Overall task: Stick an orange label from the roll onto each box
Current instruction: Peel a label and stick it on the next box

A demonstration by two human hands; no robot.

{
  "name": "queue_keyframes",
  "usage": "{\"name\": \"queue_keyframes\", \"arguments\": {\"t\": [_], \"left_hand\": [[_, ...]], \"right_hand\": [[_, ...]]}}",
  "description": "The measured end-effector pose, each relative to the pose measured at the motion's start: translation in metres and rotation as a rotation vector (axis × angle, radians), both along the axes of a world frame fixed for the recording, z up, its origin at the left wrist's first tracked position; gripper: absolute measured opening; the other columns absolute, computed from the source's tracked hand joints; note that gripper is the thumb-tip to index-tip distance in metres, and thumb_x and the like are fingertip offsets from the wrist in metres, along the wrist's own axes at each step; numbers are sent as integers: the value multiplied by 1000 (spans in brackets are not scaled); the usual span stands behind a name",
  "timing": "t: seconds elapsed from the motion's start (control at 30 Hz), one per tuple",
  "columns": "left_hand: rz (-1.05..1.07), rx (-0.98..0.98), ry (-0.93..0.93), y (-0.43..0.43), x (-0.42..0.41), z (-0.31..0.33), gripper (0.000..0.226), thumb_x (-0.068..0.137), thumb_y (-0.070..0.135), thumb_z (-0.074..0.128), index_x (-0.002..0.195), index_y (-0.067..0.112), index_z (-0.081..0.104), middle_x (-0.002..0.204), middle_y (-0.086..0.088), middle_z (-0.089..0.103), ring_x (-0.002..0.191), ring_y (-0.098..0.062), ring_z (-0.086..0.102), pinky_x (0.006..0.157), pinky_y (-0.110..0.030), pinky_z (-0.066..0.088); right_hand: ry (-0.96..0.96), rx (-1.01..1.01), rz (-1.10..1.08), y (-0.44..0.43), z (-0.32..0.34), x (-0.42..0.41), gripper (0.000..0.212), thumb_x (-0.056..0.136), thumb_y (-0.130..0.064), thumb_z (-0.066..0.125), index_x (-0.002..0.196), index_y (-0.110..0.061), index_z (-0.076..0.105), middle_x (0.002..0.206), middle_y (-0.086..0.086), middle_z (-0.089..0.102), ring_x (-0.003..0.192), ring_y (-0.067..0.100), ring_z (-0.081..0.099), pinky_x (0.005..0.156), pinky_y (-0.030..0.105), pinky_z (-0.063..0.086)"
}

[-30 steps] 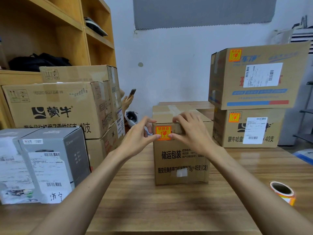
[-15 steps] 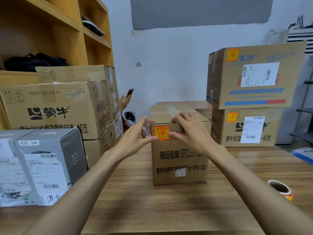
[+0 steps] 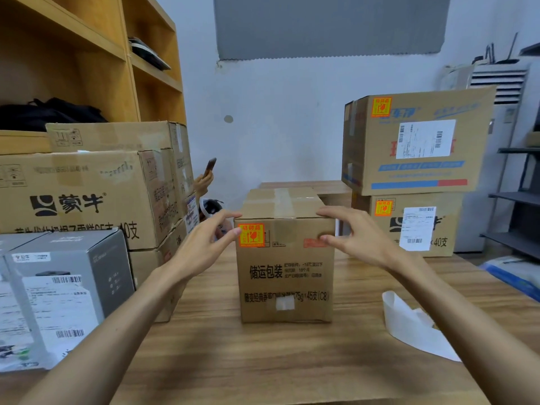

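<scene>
**Label position and hand state, centre box**

Centre box (image 3: 285, 273) stands upright on the bench (image 3: 263, 361), front face toward the camera. One orange label (image 3: 251, 235) is stuck flat on the upper left corner of that face, just below the top edge.

Left hand (image 3: 204, 244): released, fingers extended toward the box's upper left corner. The thumb tip lies at the label's left edge. The frame is slightly blurred here, so contact appears likely but cannot be confirmed.

Right hand (image 3: 356, 238): released, fingers loosely extended. The fingertips rest along the box's top right edge and the thumb tip touches the front face near the right side. It holds nothing.

A white backing strip (image 3: 409, 325) lies loose on the bench, right of the centre box.

Two cartons are stacked at the right rear. The upper carton (image 3: 418, 159) and the lower carton (image 3: 365, 229) each carry an orange sticker at the upper left of the front face.

A brown carton stack (image 3: 79, 194) and a grey carton (image 3: 67, 287) stand at the left.
</scene>
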State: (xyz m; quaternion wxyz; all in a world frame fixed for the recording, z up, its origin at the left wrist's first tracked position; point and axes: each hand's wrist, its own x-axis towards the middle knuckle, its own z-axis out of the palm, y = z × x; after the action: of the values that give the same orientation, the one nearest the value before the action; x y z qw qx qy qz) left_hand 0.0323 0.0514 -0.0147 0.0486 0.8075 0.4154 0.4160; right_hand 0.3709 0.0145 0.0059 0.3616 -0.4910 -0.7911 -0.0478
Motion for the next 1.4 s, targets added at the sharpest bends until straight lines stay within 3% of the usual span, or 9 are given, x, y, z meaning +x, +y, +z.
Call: {"name": "queue_keyframes", "arguments": {"t": [0.2, 0.3, 0.43, 0.63, 0.73, 0.83, 0.9, 1.13, 1.4], "left_hand": [[238, 165, 25, -12, 13, -1, 43, 99, 25, 62, 140, 32, 52, 86, 8, 53, 77, -4, 54, 71, -36, 53], [147, 152, 89, -35, 42, -4, 53, 97, 43, 60, 146, 41, 41, 84, 10, 53, 70, -7, 55, 64, -36, 55], [216, 85, 126, -53, 71, -7, 69, 85, 75, 49, 147, 50, 33, 98, 9, 47, 82, -12, 59, 66, -33, 52], [336, 101, 129, -48, 75, -10, 86, 70, 89, 54, 137, 37, 37, 122, 3, 54, 109, -21, 60, 79, -43, 54], [350, 103, 111, -42, 68, -8, 79, 73, 83, 59, 132, 34, 37, 120, 3, 54, 103, -21, 61, 77, -41, 55], [297, 52, 77, -32, 50, -7, 71, 81, 73, 63, 135, 36, 38, 114, 4, 52, 98, -21, 61, 78, -37, 51], [259, -10, 56, -21, 36, -7, 67, 86, 65, 63, 141, 39, 36, 115, 3, 50, 101, -20, 60, 83, -36, 48], [116, -124, -31, 27, 10, -4, 63, 96, 38, 66, 151, 30, 38, 127, 0, 57, 112, -14, 57, 99, -35, 48], [25, -200, -149, 76, 36, -3, 51, 96, 31, 67, 139, 43, 44, 129, 2, 63, 120, -19, 62, 100, -51, 53]], "right_hand": [[29, 204, -54, -5, -25, -39, 42, 92, -34, 67, 133, -22, 61, 127, -1, 58, 113, 19, 51, 97, 37, 42], [170, 149, 20, -11, -30, -65, 46, 91, -36, 68, 134, -21, 60, 128, 1, 54, 113, 17, 53, 97, 37, 47], [243, 7, 170, -21, -21, -73, 44, 93, -49, 60, 134, -32, 59, 133, -16, 54, 108, 4, 52, 98, 31, 47], [247, -4, 121, -21, -12, -36, 31, 96, -33, 61, 126, -32, 64, 125, -22, 61, 101, 0, 51, 78, 19, 39], [280, 24, -33, -6, -14, -9, 33, 95, -36, 62, 127, -29, 63, 126, -13, 61, 99, -1, 50, 80, 21, 41], [273, -9, -170, 13, -17, 19, 45, 91, -43, 65, 132, -27, 58, 137, -3, 55, 121, 15, 50, 101, 41, 46], [325, -67, -207, 23, -20, 30, 57, 89, -44, 69, 139, -25, 50, 142, 2, 51, 129, 19, 47, 107, 44, 43], [485, -200, -137, 55, -21, 43, 85, 88, -37, 72, 155, -24, 22, 159, 6, 33, 144, 27, 33, 114, 51, 36], [563, -235, -38, 95, -14, 48, 70, 93, -26, 67, 152, -28, 29, 141, 1, 50, 125, 20, 50, 100, 42, 50]]}}
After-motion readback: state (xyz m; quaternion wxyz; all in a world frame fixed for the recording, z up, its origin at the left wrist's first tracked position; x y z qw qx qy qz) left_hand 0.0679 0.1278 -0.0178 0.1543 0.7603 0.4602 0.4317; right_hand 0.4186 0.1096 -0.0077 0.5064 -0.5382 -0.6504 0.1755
